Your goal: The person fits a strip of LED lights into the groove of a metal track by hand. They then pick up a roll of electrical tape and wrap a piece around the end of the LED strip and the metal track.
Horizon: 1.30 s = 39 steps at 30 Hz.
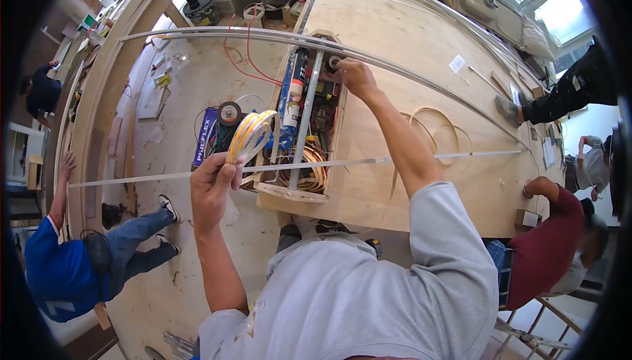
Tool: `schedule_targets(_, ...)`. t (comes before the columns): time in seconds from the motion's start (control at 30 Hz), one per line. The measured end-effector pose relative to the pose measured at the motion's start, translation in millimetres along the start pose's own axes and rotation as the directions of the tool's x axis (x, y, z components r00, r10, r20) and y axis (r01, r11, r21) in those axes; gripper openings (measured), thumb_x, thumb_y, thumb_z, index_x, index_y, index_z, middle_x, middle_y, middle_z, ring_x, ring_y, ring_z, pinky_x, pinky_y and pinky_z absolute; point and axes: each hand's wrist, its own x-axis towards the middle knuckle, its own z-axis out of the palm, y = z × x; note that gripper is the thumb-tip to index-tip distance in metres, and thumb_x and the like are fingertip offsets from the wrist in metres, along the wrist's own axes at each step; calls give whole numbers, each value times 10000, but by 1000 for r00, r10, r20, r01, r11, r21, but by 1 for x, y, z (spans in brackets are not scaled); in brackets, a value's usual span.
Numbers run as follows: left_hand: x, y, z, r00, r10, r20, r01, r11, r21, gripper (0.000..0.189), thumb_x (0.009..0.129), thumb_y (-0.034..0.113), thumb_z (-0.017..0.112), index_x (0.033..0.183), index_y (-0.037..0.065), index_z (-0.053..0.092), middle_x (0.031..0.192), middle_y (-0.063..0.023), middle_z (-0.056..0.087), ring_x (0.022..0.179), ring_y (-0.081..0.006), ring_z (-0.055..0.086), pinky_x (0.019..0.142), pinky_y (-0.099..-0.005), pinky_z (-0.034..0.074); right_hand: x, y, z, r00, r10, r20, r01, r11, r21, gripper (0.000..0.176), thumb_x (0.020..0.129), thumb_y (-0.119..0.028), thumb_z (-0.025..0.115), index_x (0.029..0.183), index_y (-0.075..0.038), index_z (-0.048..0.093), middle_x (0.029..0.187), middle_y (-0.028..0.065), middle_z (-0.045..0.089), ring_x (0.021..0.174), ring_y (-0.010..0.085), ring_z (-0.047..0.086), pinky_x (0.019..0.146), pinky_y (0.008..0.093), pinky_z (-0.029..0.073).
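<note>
My left hand [216, 182] is closed round a looped coil of yellow and white strip [250, 133], held up left of the wooden toolbox. My right hand [357, 75] reaches over the toolbox's far right corner, fingers pinched at a small dark round object [334, 63]; whether it grips that is unclear. The open toolbox [289, 192] has a metal bar [307, 110] along it and holds tubes [294, 90], tools and coiled wire [314, 177]. A long thin pale strip [355, 162] runs crosswise near my left hand.
Plywood table [375, 24] carries long metal profiles [421, 73] and a loose strip loop [434, 129]. A grinder disc [229, 113] lies left of the toolbox. People stand left in blue [59, 261] and right in maroon [543, 248]; another's dark-clothed leg [569, 93] is on the table.
</note>
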Motion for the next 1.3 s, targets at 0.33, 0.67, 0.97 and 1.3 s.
schedule_targets(0.33, 7, -1, 35, 995, -84, 49, 77, 990, 120, 222, 970, 202, 538, 1036, -5, 585, 704, 37, 482, 608, -24, 383, 538, -179, 324, -149, -152, -97, 954, 175, 245, -246, -17, 969, 306, 896, -65, 602, 1166, 38, 503, 1024, 119, 641, 885, 170, 629, 760, 294, 528)
schedule_targets(0.67, 8, -11, 43, 975, -110, 193, 47, 951, 305, 267, 981, 249, 514, 1047, -1, 578, 755, 35, 474, 661, -39, 385, 571, -198, 340, -195, -228, -75, 921, 284, 268, -201, -243, 949, 286, 921, -74, 580, 1181, 12, 499, 1028, 91, 627, 915, 140, 626, 789, 269, 538)
schedule_targets(0.97, 18, -8, 57, 987, -29, 161, 1, 985, 172, 316, 908, 197, 641, 1125, -23, 575, 788, 24, 557, 662, -5, 439, 542, -180, 361, -186, -242, -63, 814, 274, 512, -203, -691, 693, 264, 975, -203, 498, 1123, 10, 548, 1005, 138, 651, 837, 169, 673, 698, 231, 583)
schedule_targets(1.3, 25, -11, 36, 959, -114, 259, 64, 979, 193, 233, 828, 163, 732, 998, 22, 658, 619, 91, 471, 508, 0, 342, 436, -199, 250, -175, -257, -45, 799, 250, 547, -301, -622, 723, 285, 960, -240, 533, 1110, 3, 531, 947, 155, 651, 760, 151, 662, 668, 213, 577)
